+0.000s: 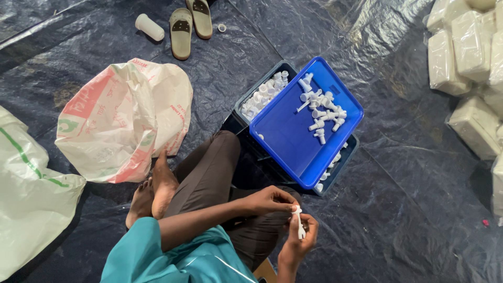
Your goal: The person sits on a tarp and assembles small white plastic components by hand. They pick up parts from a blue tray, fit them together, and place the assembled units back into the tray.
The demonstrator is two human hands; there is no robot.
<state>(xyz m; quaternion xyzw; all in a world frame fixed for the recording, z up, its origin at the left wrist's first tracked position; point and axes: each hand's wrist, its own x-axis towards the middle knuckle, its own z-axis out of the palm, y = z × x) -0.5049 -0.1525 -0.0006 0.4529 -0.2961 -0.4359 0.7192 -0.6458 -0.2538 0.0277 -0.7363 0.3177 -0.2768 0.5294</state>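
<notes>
My right hand [297,240] holds a slim white plastic piece [300,228] upright by its stem. My left hand [268,200] pinches a small white cap [297,209] at the top of that piece. Both hands are low, just in front of my crossed legs. Beyond them a blue tray [285,139] lies tilted on a dark crate [242,107]. Several small white plastic parts [322,112] are scattered in the tray's far corner. More white parts [263,94] fill the crate under it.
I sit on a dark plastic sheet [398,209]. A printed plastic sack [126,115] and a white sack [26,199] lie to the left. Two sandals [182,31] and a white cylinder [149,26] lie at the top. Wrapped white blocks [461,52] are stacked at right.
</notes>
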